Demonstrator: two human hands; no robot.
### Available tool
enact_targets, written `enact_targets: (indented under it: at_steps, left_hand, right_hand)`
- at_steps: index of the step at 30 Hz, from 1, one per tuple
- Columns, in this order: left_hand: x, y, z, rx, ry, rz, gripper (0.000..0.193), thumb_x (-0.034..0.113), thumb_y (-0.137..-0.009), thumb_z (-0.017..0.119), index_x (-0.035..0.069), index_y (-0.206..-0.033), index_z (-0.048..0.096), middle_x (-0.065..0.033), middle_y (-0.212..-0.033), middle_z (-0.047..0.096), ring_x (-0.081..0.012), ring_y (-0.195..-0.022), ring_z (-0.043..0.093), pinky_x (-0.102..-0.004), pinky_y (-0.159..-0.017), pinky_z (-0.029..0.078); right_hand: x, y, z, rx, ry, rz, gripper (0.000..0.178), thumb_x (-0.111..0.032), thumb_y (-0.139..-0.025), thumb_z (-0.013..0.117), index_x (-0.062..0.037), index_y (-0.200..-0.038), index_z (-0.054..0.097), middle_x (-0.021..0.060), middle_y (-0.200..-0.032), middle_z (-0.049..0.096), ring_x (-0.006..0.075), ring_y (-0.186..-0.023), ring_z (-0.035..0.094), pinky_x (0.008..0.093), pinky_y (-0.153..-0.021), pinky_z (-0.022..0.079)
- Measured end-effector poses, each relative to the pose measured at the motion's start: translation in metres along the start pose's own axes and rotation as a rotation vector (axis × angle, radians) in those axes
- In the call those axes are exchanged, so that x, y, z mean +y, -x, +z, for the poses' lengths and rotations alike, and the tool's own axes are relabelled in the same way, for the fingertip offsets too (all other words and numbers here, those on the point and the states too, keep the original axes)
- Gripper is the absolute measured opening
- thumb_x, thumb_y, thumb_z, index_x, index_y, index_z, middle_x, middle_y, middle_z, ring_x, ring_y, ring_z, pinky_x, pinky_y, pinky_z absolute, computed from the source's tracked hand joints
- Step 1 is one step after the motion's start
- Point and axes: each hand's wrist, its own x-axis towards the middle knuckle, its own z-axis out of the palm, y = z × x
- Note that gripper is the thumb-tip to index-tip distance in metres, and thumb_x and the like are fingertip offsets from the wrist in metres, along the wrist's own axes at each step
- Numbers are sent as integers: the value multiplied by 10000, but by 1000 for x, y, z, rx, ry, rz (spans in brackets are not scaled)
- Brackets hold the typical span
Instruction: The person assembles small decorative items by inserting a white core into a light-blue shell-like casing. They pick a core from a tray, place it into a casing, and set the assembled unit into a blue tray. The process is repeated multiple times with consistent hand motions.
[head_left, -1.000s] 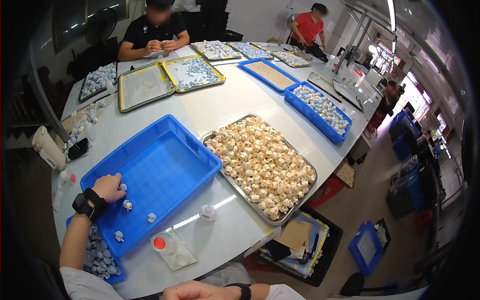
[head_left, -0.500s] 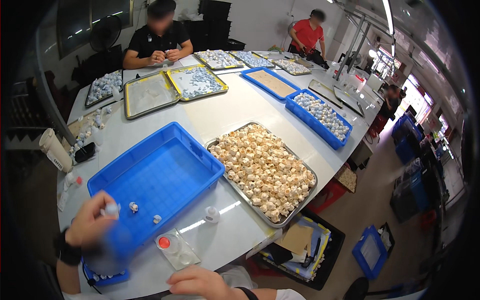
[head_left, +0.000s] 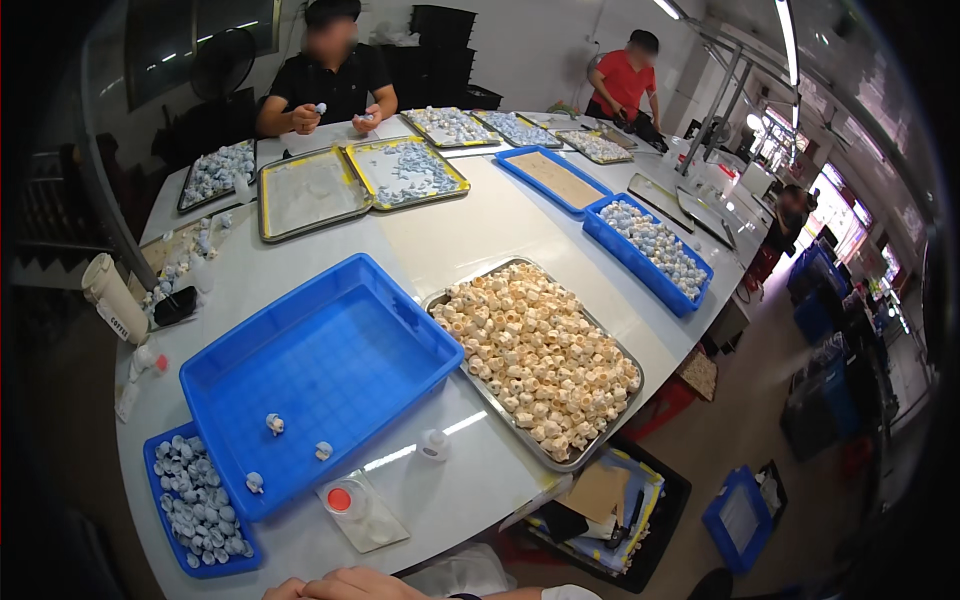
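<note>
My right hand [head_left: 362,582] is at the bottom edge, its fingers mostly cut off by the frame. Touching it on the left is a bit of skin that seems to be my left hand [head_left: 284,590]; what either hand holds is hidden. Ahead lies a big blue tray [head_left: 330,340] with three small white-and-blue pieces [head_left: 254,483] in its near part. A smaller blue bin [head_left: 203,510] full of pale blue cap-like pieces stands against its left side. Beside the big tray, a metal tray [head_left: 540,360] is heaped with cream-coloured hollow pieces.
Near me are a clear plate with a red-topped round container [head_left: 341,499] and a small white bottle [head_left: 433,445]. A cream cup [head_left: 115,298] stands at the left edge. Farther off are yellow-edged trays [head_left: 408,172], a filled blue bin [head_left: 648,252] and two people across the table.
My left hand has left the big tray and come down to the bottom edge. A third piece now lies in the tray. My right hand has moved lower; the view has shifted slightly.
</note>
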Motion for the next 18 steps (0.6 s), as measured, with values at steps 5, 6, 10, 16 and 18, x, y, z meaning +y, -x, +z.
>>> enact_targets:
  at_steps: [5,6,10,16,18]
  left_hand:
    - [-14,0,-2,26,200,103,364,342,-870,585,30,-1013,462,-1,-750,479,-58,-572,412,-191,-488,313]
    - [-15,1,-2,60,294,119,335,300,-873,586,29,-1022,456,-12,-764,484,-64,-567,419,-189,-488,317]
    - [-11,-5,-14,108,302,92,217,146,-900,506,9,-1053,436,-61,-834,483,-80,-567,428,-187,-505,333]
    - [-11,-1,-21,249,200,43,204,69,-908,450,-8,-1097,457,-61,-853,497,-73,-563,427,-189,-502,329]
    - [-7,-8,-18,307,173,61,230,78,-897,472,-20,-1106,473,-59,-837,519,-72,-554,428,-193,-505,337]
  right_hand:
    - [3,-3,-16,-87,-251,131,231,-56,-731,670,-28,-943,583,96,-891,574,240,-733,567,313,-635,462]
    - [5,-3,-23,-100,-354,175,241,-50,-738,677,-25,-957,582,103,-903,579,250,-753,576,316,-655,469]
    - [15,14,-76,-181,-381,424,349,-30,-721,703,12,-1041,570,135,-950,592,266,-868,580,348,-743,466]
    - [26,46,-149,553,-167,769,373,-100,-730,697,13,-1034,513,180,-972,592,228,-762,626,336,-663,532]
    - [28,44,-178,627,-77,779,368,-66,-749,653,13,-1073,496,166,-1000,583,193,-735,616,275,-603,522]
